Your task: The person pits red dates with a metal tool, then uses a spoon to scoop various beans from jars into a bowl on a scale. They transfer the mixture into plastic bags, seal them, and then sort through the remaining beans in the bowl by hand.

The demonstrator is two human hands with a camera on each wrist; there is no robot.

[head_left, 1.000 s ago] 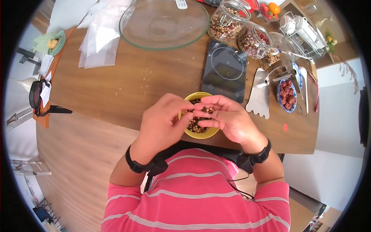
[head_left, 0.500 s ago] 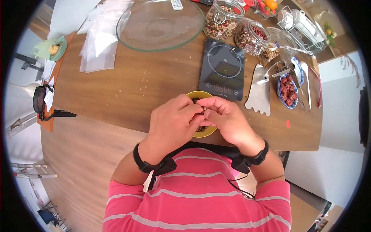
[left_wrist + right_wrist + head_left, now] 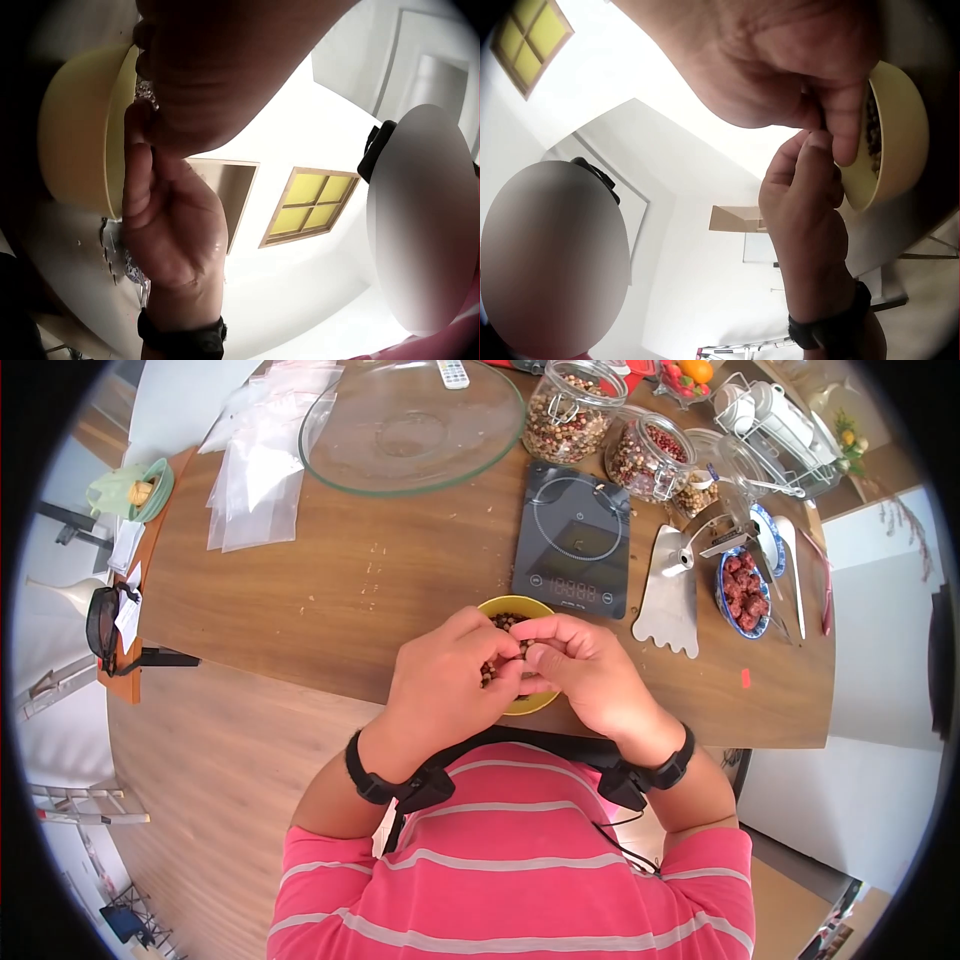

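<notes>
A yellow bowl (image 3: 540, 706) holds mixed peppercorns (image 3: 506, 620) in dark, tan and reddish colours at the table's near edge. Over it my left hand (image 3: 448, 672) and right hand (image 3: 590, 672) meet fingertip to fingertip. Between them, thumbs and forefingers pinch a small greenish-brown peppercorn (image 3: 525, 647). The right wrist view shows the left hand (image 3: 806, 199) from below, its thumb and forefinger tips together beside the bowl (image 3: 909, 135). In the left wrist view the right hand's (image 3: 176, 225) fingers stand at the bowl's (image 3: 75, 135) rim, and the joined fingertips are largely hidden.
Beyond the bowl lies a black induction cooker (image 3: 575, 540). Glass jars (image 3: 568, 422) of mixed peppercorns stand behind it. To the right are a metal scraper (image 3: 668, 600) and a blue-patterned bowl (image 3: 748, 622) of dark red pieces. A large glass plate (image 3: 410, 455) and plastic bags (image 3: 255, 500) lie at the back left.
My hands were apart over the bowl a second ago; they have come together at the fingertips around the small piece. Since half a second ago the left fingers have shifted slightly, showing more peppercorns.
</notes>
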